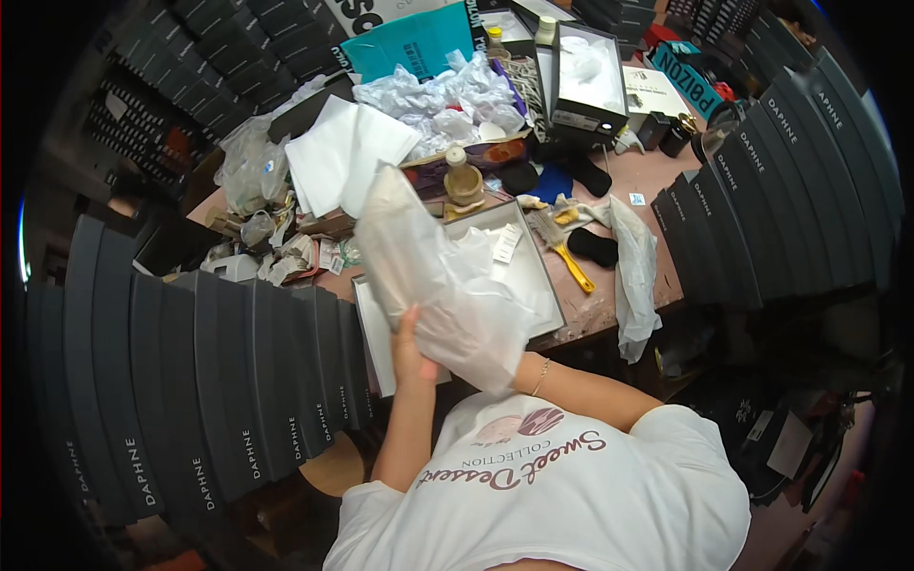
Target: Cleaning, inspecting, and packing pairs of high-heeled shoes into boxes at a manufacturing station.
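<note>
Translucent white bag (433, 271) – in the head view it is held up over an open, white-lined box (540, 290). The left hand (416, 357) grips its lower left side, thumb in front, other fingers hidden. The right hand is covered by the bag – I cannot tell how its fingers stand. A yellow-handled brush (577, 272) lies right of the box.
</note>
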`<state>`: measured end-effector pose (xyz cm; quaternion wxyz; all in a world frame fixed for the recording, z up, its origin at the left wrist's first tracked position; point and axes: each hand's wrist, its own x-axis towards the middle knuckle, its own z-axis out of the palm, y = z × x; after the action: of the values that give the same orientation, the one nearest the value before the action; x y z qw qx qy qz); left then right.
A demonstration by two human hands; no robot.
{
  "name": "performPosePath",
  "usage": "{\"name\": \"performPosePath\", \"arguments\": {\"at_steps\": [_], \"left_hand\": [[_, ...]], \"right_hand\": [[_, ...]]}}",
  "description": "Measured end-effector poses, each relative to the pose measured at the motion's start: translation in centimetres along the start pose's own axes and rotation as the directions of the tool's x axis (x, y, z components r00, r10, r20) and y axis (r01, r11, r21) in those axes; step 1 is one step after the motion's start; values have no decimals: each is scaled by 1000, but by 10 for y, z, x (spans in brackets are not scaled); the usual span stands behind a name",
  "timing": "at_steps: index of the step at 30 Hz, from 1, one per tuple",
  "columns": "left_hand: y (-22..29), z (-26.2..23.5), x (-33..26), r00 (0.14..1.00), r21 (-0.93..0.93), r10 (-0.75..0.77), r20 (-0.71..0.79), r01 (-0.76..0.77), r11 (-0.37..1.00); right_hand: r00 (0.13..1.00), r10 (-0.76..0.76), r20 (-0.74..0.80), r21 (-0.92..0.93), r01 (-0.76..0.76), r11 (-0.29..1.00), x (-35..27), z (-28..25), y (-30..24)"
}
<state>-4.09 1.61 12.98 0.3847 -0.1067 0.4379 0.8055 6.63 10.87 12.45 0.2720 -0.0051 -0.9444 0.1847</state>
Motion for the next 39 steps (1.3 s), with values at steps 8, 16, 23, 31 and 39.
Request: {"name": "performPosePath", "arguments": {"at_steps": [8, 16, 23, 31, 39], "left_hand": [[-56, 14, -28, 831, 687, 387, 400, -551, 473], [-109, 71, -41, 387, 548, -493, 779, -802, 237], [-99, 131, 1, 559, 735, -640, 528, -678, 15], [-171, 61, 201, 845, 821, 159, 511, -424, -382], [-101, 66, 175, 869, 867, -4, 494, -493, 66]], "right_hand": [[555, 761, 336, 942, -210, -263, -89, -56, 38], [424, 738, 525, 819, -17, -573, -171, -90, 77], [585, 534, 610, 679, -40, -733, -185, -101, 89], [491, 561, 667, 683, -101, -724, -216, -133, 101], [425, 753, 502, 863, -189, -468, -206, -136, 108]]}}
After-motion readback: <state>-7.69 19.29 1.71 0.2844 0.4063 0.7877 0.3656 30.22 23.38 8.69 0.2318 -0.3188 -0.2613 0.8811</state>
